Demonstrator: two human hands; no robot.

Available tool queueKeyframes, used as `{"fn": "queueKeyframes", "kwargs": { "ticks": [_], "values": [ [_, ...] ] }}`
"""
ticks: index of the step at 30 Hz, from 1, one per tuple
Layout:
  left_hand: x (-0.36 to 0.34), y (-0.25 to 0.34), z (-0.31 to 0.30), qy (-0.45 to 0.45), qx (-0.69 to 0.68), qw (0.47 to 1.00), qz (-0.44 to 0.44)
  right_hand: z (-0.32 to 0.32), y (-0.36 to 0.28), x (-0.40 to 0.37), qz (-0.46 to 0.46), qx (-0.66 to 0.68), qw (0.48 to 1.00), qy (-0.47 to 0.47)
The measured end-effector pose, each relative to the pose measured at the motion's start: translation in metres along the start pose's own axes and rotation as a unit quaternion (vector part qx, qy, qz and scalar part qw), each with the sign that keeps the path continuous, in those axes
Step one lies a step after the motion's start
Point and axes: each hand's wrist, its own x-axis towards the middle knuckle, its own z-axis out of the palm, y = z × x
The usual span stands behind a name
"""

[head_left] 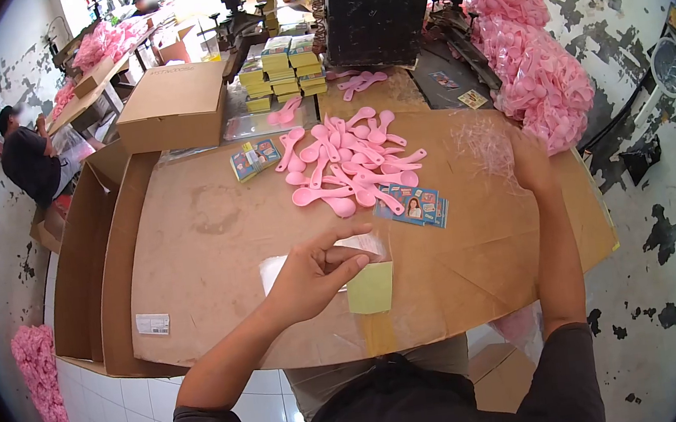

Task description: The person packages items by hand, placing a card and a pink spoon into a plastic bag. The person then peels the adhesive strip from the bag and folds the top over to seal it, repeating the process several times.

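Head view: left hand (311,271) angled inward, right hand (530,162) stretched forward by plastic (482,141).

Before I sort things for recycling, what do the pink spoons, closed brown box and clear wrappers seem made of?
Pink spoons: probably plastic, smooth, slightly glossy, evenly coloured.
Closed brown box: likely cardboard, matte, with crisp folded edges.
Clear wrappers: apparently thin plastic film, glossy, see-through and crinkled.

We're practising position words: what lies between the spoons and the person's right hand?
In the head view, bare cardboard lies next to the spoons, then clear plastic reaches toward the right hand.
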Motion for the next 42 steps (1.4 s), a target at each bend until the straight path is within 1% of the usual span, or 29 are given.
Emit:
{"fn": "queueKeyframes", "kwargs": {
  "ticks": [2, 3, 5, 6, 7, 8, 9, 11, 12, 15, 18, 21, 24, 27, 30, 33, 35, 36, 38, 39, 42],
  "values": [
    [0.002, -0.002, -0.001, 0.008, 0.018, 1.000, -0.002, 0.000, -0.008, -0.001, -0.025, 0.116, 0.986, 0.114],
    [0.004, -0.003, 0.000, 0.016, -0.007, 1.000, -0.006, -0.009, -0.025, 0.000, -0.026, 0.177, 0.978, 0.105],
    [0.007, -0.004, 0.000, 0.030, -0.054, 0.998, -0.018, -0.048, -0.082, -0.004, -0.021, 0.299, 0.950, 0.086],
    [0.008, -0.006, 0.000, 0.036, -0.048, 0.998, -0.010, -0.069, -0.111, -0.006, 0.010, 0.405, 0.913, -0.050],
    [0.009, -0.008, 0.001, 0.042, -0.043, 0.998, -0.003, -0.086, -0.138, -0.011, 0.039, 0.498, 0.846, -0.185],
    [0.010, -0.010, 0.001, 0.048, -0.037, 0.998, 0.006, -0.091, -0.162, -0.019, -0.024, 0.578, 0.792, -0.194],
    [0.010, -0.013, 0.001, 0.052, -0.035, 0.998, 0.010, -0.094, -0.182, -0.027, -0.088, 0.651, 0.728, -0.199],
    [0.009, -0.018, 0.001, 0.061, -0.034, 0.997, 0.018, -0.107, -0.213, -0.037, -0.097, 0.689, 0.679, -0.233],
    [0.009, -0.019, 0.000, 0.063, -0.037, 0.997, 0.012, -0.110, -0.220, -0.039, -0.102, 0.707, 0.654, -0.249],
    [0.009, -0.018, -0.003, 0.066, -0.048, 0.997, 0.008, -0.090, -0.223, -0.037, -0.067, 0.741, 0.607, -0.279],
    [0.009, -0.011, 0.000, 0.071, -0.060, 0.996, 0.010, -0.083, -0.220, -0.033, -0.050, 0.768, 0.579, -0.269],
    [0.009, -0.011, 0.000, 0.087, -0.042, 0.995, 0.001, -0.094, -0.218, -0.031, -0.015, 0.775, 0.579, -0.252],
    [0.008, -0.016, -0.002, 0.100, -0.011, 0.995, 0.016, -0.090, -0.217, -0.032, -0.011, 0.775, 0.585, -0.241],
    [0.008, -0.015, -0.002, 0.112, -0.007, 0.993, 0.035, -0.084, -0.215, -0.031, -0.012, 0.789, 0.562, -0.251],
    [0.006, -0.018, -0.005, 0.116, -0.001, 0.992, 0.053, -0.080, -0.213, -0.030, -0.018, 0.794, 0.556, -0.246],
    [0.006, -0.022, -0.011, 0.101, 0.022, 0.992, 0.078, -0.077, -0.210, -0.029, -0.045, 0.789, 0.570, -0.225],
    [0.006, -0.022, -0.011, 0.098, 0.028, 0.990, 0.099, -0.077, -0.206, -0.028, -0.067, 0.768, 0.599, -0.217],
    [0.006, -0.021, -0.013, 0.088, -0.008, 0.992, 0.085, -0.077, -0.205, -0.027, -0.077, 0.758, 0.612, -0.212],
    [0.005, -0.019, -0.016, 0.066, -0.079, 0.993, 0.058, -0.080, -0.203, -0.026, -0.084, 0.745, 0.624, -0.223],
    [0.006, -0.020, -0.016, 0.069, -0.069, 0.994, 0.049, -0.081, -0.202, -0.027, -0.086, 0.738, 0.629, -0.228],
    [0.007, -0.021, -0.013, 0.080, -0.029, 0.996, 0.027, -0.079, -0.207, -0.029, -0.067, 0.761, 0.601, -0.235]
  ]
}}
